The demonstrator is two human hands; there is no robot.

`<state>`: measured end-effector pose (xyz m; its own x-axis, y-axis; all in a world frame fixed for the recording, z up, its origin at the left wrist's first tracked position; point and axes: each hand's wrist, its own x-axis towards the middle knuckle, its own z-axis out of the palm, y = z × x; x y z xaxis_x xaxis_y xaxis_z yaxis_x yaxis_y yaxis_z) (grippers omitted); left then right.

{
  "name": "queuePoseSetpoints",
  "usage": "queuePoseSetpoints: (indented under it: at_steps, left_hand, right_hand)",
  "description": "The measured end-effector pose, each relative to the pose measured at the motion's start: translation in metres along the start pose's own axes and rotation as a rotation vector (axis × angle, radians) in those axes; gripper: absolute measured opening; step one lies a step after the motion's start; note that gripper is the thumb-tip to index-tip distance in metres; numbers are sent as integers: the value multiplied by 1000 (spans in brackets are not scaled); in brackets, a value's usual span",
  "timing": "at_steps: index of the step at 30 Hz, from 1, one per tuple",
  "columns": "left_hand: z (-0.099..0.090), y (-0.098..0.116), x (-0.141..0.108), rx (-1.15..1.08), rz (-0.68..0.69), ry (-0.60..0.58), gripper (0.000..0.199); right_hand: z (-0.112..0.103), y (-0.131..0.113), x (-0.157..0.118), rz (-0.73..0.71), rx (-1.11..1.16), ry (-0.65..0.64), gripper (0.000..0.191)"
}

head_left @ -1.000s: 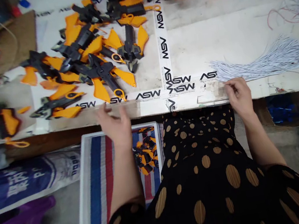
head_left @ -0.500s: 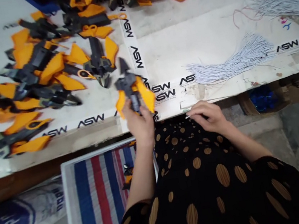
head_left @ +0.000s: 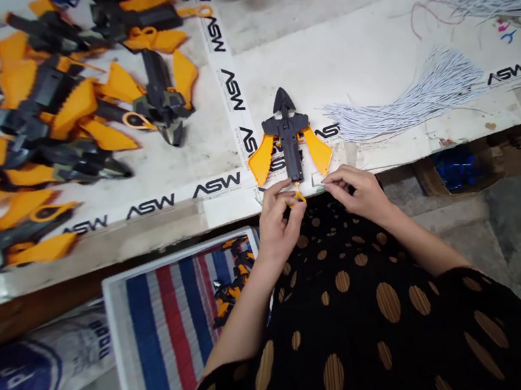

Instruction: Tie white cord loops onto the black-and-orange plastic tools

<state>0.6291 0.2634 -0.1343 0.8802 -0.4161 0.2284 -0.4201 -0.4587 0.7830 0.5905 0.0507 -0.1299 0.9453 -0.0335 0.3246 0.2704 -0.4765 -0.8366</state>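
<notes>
Just below the table edge, at lower centre, your white-rimmed tray (head_left: pixel 121 371) lined with red, white and blue striped tarpaulin (head_left: pixel 165 344) holds a small heap of black-and-orange plastic pieces (head_left: pixel 236 279) in its upper right corner. Above it, a winged black plastic piece (head_left: pixel 288 143) with orange fins lies flat, point up, at the edge of the white tabletop (head_left: pixel 366 51). Your left hand (head_left: pixel 278 222) pinches its small orange loop (head_left: pixel 299 194); your right hand (head_left: pixel 357 192), fingertips pressed together, sits just beside it.

A cord tassel (head_left: pixel 404 98) lies ahead of the right hand (head_left: pixel 357 191) (pliers (head_left: pixel 287 137) leftward).
</notes>
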Motion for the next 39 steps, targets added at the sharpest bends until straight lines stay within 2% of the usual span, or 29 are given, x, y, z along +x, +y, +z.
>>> queuePoseSetpoints:
  at_steps: [4,8,10,12,15,18,22,33,39]
  left_hand:
    - [11,-1,-6,-71,-33,104,19]
    - [20,6,-10,-94,21,43,17]
    - [21,8,-14,-148,4,43,11]
    - [23,7,-18,-249,-93,75,11]
    - [30,1,-19,-427,-351,134,21]
    - [40,-4,-13,-563,-491,93,33]
    - [46,-4,-6,-610,-498,76,39]
    - [44,-4,-9,-630,-500,71,38]
    - [47,-5,-9,-655,-493,67,41]
  right_hand:
    - [10,4,2,-55,-112,-34,16]
    - [13,6,0,-70,-281,-98,20]
    - [10,6,-3,-55,-345,-104,21]
    - [7,7,-5,-41,-394,-111,20]
    - [7,6,-6,-29,-453,-149,20]
    - [12,4,-4,2,-484,-188,21]
    - [16,2,-2,32,-464,-192,21]
    - [25,-2,-3,182,-368,-139,15]
    - [29,-3,-6,198,-379,-128,16]
